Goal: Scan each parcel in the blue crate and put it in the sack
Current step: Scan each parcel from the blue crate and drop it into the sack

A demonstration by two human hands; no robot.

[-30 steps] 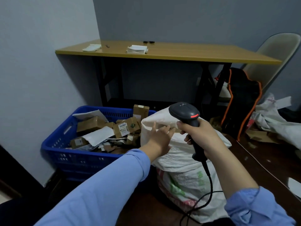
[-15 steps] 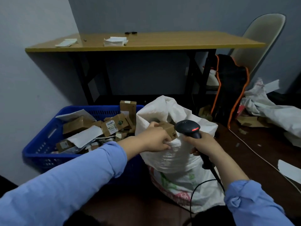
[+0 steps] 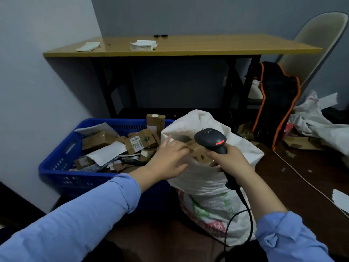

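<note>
Grey walls and a dark floor [image 3: 283,186] held everything. Near the floor's left wall edge stood the blue crate [image 3: 62,167], full of small brown parcels [image 3: 137,143]. The white sack [image 3: 211,186] stood touching it. One brown cardboard parcel [image 3: 198,155] sat in the sack's mouth. It looked light and stiff, so holding it by two flat sides should work best. It was plain brown with small dark marks. The left grip [image 3: 170,157] was spread, fingers on that parcel. The right grip [image 3: 230,159] was curled round the black scanner [image 3: 210,139].

Dim bluish indoor light, deep shadow under the table [image 3: 207,44], wide-angle bowing at the edges.
</note>
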